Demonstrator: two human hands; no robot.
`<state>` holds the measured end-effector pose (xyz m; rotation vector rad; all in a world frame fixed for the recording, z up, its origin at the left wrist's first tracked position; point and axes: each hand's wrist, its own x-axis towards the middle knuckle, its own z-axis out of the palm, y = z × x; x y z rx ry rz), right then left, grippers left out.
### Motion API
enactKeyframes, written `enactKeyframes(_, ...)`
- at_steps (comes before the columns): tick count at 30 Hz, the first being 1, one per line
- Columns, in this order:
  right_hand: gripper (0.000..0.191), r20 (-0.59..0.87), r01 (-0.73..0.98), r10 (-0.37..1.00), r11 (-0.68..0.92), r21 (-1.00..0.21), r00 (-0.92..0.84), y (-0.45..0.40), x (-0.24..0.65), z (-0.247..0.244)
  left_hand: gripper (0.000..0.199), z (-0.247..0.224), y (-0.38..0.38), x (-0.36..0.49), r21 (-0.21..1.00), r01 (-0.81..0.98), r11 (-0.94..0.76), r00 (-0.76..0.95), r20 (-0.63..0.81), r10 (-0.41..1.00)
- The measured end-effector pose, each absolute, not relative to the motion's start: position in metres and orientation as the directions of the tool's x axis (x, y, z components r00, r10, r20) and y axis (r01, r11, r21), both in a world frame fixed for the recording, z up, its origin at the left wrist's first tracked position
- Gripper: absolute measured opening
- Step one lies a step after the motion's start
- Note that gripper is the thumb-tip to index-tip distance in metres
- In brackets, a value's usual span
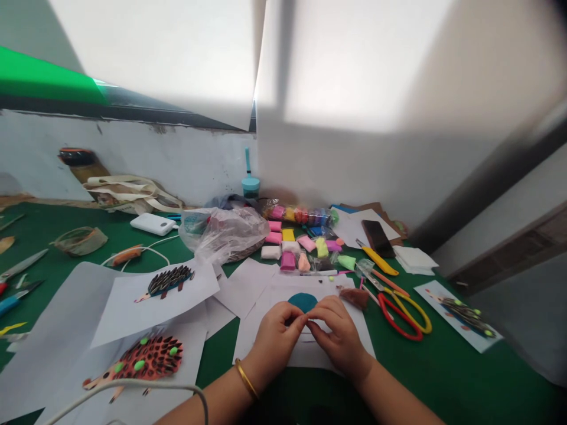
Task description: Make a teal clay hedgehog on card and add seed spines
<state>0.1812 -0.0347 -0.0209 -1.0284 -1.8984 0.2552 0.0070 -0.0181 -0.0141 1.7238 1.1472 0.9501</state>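
My left hand [280,332] and my right hand [339,332] meet at the fingertips over white paper [248,342]. Both are pinched together, and whatever lies between the fingertips is too small and hidden to make out. Just beyond them a blue clay shape [303,301] rests on the paper, its lower part covered by my fingers. To the right of it is a brown clay piece [355,297] in a wrapper. Small packs of coloured clay [288,260] sit beyond the paper.
Red and yellow scissors [401,319], a yellow cutter [380,261] and a phone [377,238] are on the right. A hedgehog card [460,316] lies farther right. More hedgehog pictures [148,360], a plastic bag [225,233] and a white cable [133,382] are on the left.
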Motion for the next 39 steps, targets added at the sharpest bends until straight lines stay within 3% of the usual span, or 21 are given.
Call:
enactKeyframes(11, 0.010, 0.629, 0.509, 0.747, 0.635, -0.581, -0.214, -0.036, 0.184, -0.021, 0.017, -0.012, -0.019, 0.006, 0.945, 0.245, -0.218, 0.309, 0.137, 0.941)
enactKeyframes(17, 0.032, 0.601, 0.480, 0.775, 0.610, -0.630, -0.195, -0.035, 0.189, -0.026, 0.012, -0.010, -0.019, 0.007, 0.973, 0.153, -0.172, 0.339, 0.112, 0.934)
enactKeyframes(22, 0.029, 0.592, 0.477, 0.787, 0.593, -0.649, -0.174, -0.035, 0.189, -0.025, 0.015, -0.008, -0.018, 0.007, 0.986, 0.087, -0.140, 0.381, 0.096, 0.919)
enactKeyframes(30, 0.016, 0.575, 0.458, 0.802, 0.578, -0.675, -0.163, -0.036, 0.189, -0.022, 0.037, -0.004, -0.021, 0.004, 0.958, 0.086, -0.275, 0.418, 0.216, 0.883)
enactKeyframes(39, 0.017, 0.546, 0.453, 0.826, 0.544, -0.706, -0.141, -0.036, 0.189, -0.022, 0.033, -0.005, -0.025, -0.002, 0.850, 0.198, -0.488, 0.457, 0.360, 0.813)
